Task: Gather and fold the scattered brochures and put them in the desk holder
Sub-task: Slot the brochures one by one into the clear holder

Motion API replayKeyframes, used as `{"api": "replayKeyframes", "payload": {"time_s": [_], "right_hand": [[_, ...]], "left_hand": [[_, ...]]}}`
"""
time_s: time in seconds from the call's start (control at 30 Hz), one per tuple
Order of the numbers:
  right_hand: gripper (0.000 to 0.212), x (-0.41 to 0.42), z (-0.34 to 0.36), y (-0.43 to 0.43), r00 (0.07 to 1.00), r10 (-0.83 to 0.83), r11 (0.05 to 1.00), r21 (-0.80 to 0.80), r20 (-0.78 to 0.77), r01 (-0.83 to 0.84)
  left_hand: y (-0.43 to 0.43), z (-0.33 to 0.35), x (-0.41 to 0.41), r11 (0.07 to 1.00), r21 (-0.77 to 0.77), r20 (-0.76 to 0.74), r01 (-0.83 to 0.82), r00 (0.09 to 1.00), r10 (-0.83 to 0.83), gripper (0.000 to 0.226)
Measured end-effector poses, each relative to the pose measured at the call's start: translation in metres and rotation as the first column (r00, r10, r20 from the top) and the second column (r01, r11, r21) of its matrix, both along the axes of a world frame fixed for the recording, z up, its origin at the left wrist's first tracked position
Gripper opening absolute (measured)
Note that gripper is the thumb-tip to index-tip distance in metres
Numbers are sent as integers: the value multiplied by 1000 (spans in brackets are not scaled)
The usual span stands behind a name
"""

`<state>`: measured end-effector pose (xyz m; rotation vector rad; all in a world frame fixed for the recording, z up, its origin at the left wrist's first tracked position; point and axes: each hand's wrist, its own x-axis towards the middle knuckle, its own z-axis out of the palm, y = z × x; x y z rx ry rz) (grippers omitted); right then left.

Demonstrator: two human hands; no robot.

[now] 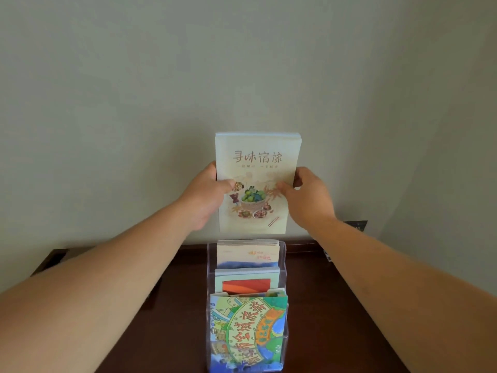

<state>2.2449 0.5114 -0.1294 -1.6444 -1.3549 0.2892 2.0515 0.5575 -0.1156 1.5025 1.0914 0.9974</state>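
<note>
A pale stack of folded paper brochures with a food illustration is held upright just above the back tier of the clear acrylic tiered holder, which is stood on the dark wooden table. Its left edge is pinched by the left grip, its right edge by the right grip, thumbs on the cover.

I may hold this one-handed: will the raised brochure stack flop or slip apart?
Probably fairly stiff: the brochure stack stands upright without drooping. Its layers might slide apart, since the left hand and right hand pinch only its side edges.
</note>
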Motion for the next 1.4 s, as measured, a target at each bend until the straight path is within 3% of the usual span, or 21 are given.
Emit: {"api": "replayKeyframes", "payload": {"time_s": [0.17, 0.57, 0.7, 0.83, 1.1, 1.4], "right_hand": [[9, 3, -14, 2, 1000, 19, 998, -66, 2, -19], [15, 8, -34, 4, 974, 138, 972, -165, -178, -168], [14, 9, -46, 2, 964, 150, 962, -191, -219, -193], [18, 7, -57, -1, 974, 160, 949, -247, -162, -197], [14, 7, -61, 2, 978, 166, 952, -239, -127, -192], [10, 9, -74, -4, 977, 161, 938, -288, -137, -194]], "left_hand": [[-1, -17, -1, 999, -50, 16, 6, 1000, -5, 35], [-13, -48, -4, 984, -176, -64, -39, 998, 28, 40], [-14, -48, -5, 993, -100, -152, -56, 988, 41, 35], [-7, -36, -12, 993, -17, -203, -120, 972, 114, 24], [-13, -55, -16, 987, -72, -251, -144, 960, 122, 24], [-15, -60, -16, 990, -9, -366, -142, 921, 129, 23]]}}
